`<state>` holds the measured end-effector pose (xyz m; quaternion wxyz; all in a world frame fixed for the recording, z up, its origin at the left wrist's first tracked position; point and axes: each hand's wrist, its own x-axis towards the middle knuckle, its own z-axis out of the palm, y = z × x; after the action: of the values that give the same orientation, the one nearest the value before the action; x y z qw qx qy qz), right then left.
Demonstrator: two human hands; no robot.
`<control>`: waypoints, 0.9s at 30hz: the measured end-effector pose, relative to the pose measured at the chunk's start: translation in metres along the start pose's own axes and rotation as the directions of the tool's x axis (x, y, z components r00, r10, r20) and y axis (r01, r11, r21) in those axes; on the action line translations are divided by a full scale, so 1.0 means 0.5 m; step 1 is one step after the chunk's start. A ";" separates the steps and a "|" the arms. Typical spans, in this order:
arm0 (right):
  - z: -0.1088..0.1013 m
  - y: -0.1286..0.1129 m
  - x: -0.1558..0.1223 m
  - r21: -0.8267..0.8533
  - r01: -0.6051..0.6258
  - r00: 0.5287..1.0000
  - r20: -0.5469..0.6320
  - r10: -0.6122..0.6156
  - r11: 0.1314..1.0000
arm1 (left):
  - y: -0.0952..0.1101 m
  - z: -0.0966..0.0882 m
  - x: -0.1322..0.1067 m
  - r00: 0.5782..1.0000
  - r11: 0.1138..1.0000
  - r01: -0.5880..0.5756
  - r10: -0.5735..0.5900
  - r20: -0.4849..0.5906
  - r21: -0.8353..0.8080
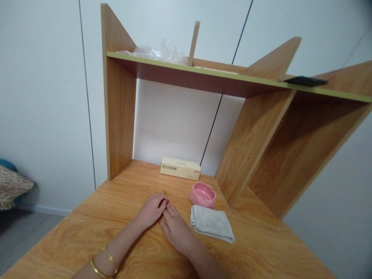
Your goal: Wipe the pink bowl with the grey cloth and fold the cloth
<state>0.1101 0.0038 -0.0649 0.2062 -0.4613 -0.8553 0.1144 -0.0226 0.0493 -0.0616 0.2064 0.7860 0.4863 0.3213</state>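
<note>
My left hand (151, 210) rests on the wooden desk (110, 217), its fingers loosely curved and nothing seen in it. Beside it, my right hand (176, 229) lies palm down with the fingers stretched out. The fingertips of both hands meet. To the right of my right hand is a folded grey cloth (212, 223). Just behind the cloth stands a pink ashtray (202, 195) with notches in its rim. A cream-coloured box (180, 168) with printed lettering, long and narrow, sits farther back near the wall.
A wooden shelf (186, 74) spans the back of the desk, held by upright panels (120, 128). On it are a clear plastic bag (165, 53) and a flat dark object (306, 81). Patterned fabric (14, 184) shows at the far left.
</note>
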 end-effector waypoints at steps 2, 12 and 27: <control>-0.002 -0.001 0.000 -0.005 -0.003 1.000 0.013 0.003 1.000 | -0.001 0.000 0.000 1.000 1.000 -0.003 0.003 0.001 0.002; -0.002 0.000 0.000 0.003 -0.002 1.000 0.027 0.002 1.000 | 0.003 -0.002 -0.002 1.000 1.000 -0.019 0.019 0.000 0.010; -0.002 0.000 0.002 0.015 -0.004 1.000 0.018 0.003 1.000 | -0.001 0.001 -0.001 1.000 0.999 -0.027 0.027 0.003 0.023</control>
<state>0.1100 0.0046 -0.0638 0.2017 -0.4601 -0.8555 0.1255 -0.0229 0.0494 -0.0624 0.1935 0.7952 0.4791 0.3172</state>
